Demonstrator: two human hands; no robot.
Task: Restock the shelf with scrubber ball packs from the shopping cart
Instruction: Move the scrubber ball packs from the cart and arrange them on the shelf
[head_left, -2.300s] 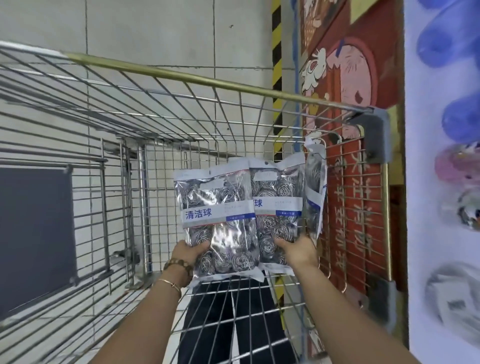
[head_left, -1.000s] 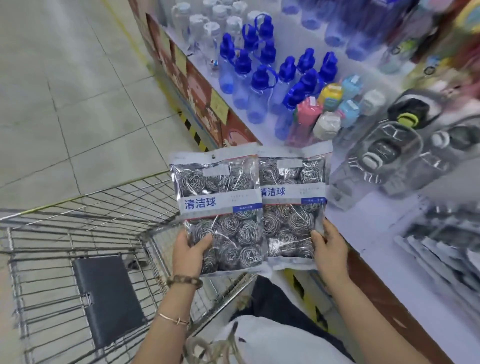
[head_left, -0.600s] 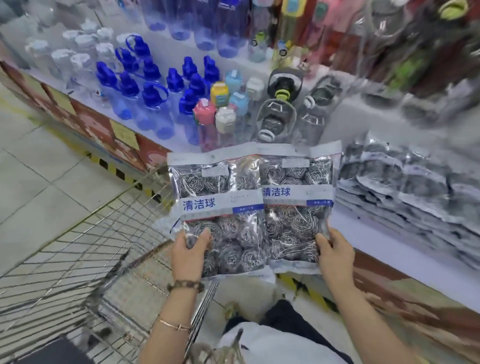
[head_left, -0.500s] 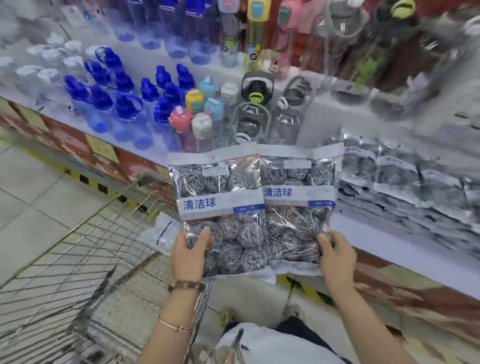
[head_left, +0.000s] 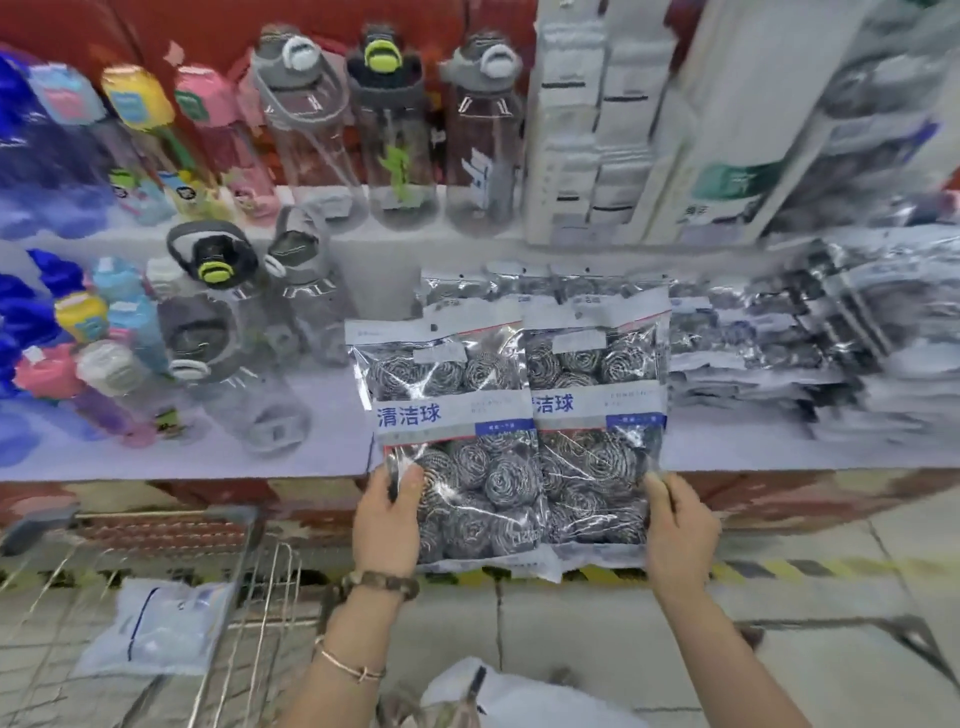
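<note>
I hold two clear packs of steel scrubber balls side by side, upright, in front of the white shelf (head_left: 260, 457). My left hand (head_left: 387, 514) grips the lower left corner of the left pack (head_left: 452, 431). My right hand (head_left: 675, 519) grips the lower right corner of the right pack (head_left: 597, 415). The packs overlap at the middle. Behind them, more scrubber packs (head_left: 478, 291) stand on the shelf, and flat stacks of packs (head_left: 769, 353) lie to the right. The shopping cart (head_left: 244, 561) is at the lower left with one pale pack (head_left: 156, 629) in it.
Water bottles (head_left: 218, 332) crowd the shelf's left half, with larger bottles (head_left: 384, 130) on the upper tier. White boxed goods (head_left: 597, 130) stand at the upper right. Bare shelf surface lies just left of the held packs. Tiled floor with a yellow-black strip runs below.
The view has swung from the cart to face the shelf squarely. Both hands carried the two packs up and closer to the shelf, over the stocked scrubber packs; the grips are unchanged.
</note>
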